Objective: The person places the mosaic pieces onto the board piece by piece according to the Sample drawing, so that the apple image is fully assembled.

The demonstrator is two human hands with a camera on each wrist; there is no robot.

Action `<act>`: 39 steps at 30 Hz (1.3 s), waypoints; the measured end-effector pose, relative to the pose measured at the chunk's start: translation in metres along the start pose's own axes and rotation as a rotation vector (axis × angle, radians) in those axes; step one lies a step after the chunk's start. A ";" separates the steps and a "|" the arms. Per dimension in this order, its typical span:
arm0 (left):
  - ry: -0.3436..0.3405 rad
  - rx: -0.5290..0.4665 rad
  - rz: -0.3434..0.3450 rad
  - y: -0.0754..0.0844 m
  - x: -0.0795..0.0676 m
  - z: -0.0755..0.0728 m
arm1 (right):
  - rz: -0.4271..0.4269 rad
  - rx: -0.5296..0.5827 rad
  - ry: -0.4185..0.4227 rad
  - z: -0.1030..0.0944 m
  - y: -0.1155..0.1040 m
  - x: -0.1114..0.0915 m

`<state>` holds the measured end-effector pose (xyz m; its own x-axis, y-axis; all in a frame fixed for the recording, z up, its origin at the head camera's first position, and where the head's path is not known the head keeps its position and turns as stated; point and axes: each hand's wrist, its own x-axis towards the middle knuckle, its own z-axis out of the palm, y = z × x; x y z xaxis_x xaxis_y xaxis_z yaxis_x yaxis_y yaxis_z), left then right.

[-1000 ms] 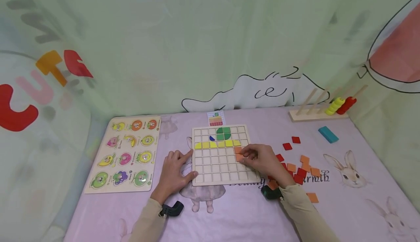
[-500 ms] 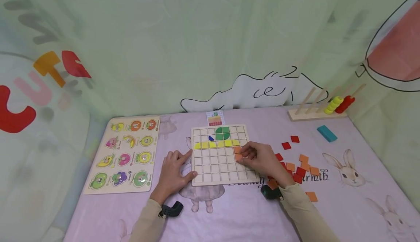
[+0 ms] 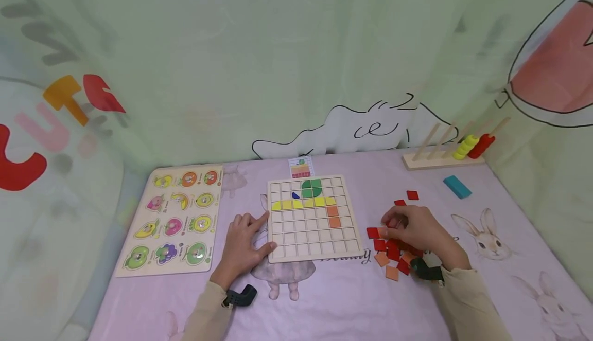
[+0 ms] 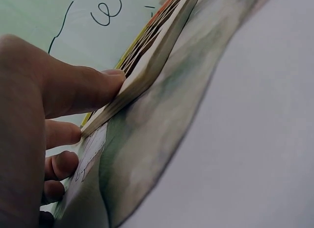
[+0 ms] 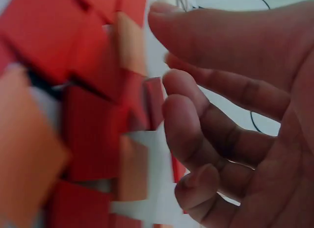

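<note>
Across the lilac-clothed worktop (image 3: 343,300), the printed word "Beauty" (image 3: 345,255) sits between the gridded wooden board (image 3: 296,228) and a heap of flat, square red and orange tiles (image 3: 393,251). Colourful wall letters (image 3: 68,97) read "CUTE". A fruit puzzle (image 3: 162,270) lies left; a teal block (image 3: 457,187) and bead rack (image 3: 417,163), far right. The left hand (image 3: 243,243) touches the board's edge, fingers spread; the right hand (image 3: 414,228) curves loosely beside the tiles, thumb and fingertips apart.

pink cloth (image 3: 343,300) | gridded board (image 3: 296,228) | fruit board (image 3: 186,237) | card (image 3: 301,167) | loose tiles (image 3: 393,252) | peg rack (image 3: 431,163) | teal block (image 3: 457,186)
</note>
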<state>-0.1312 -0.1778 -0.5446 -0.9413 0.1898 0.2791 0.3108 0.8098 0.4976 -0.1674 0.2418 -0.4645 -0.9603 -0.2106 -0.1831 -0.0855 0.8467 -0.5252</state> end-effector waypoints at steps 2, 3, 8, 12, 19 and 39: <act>0.004 0.000 0.002 0.000 -0.001 -0.001 | -0.007 0.008 -0.022 0.004 0.004 -0.003; 0.006 0.002 0.002 0.000 -0.001 -0.001 | -0.007 0.015 -0.027 0.006 0.005 -0.004; 0.005 -0.006 0.003 0.000 -0.001 0.000 | 0.006 0.010 -0.016 0.011 0.006 -0.006; 0.004 -0.013 0.003 0.001 0.000 0.000 | 0.001 -0.008 -0.002 0.011 0.005 -0.005; -0.002 -0.018 -0.006 0.001 0.000 0.001 | -0.011 -0.006 0.072 0.010 -0.003 -0.004; -0.010 -0.017 -0.009 0.001 0.001 -0.001 | -0.132 0.293 0.163 0.060 -0.065 0.050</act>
<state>-0.1320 -0.1774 -0.5425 -0.9454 0.1878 0.2664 0.3042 0.8020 0.5141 -0.1942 0.1473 -0.4895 -0.9778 -0.2082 0.0250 -0.1548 0.6363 -0.7558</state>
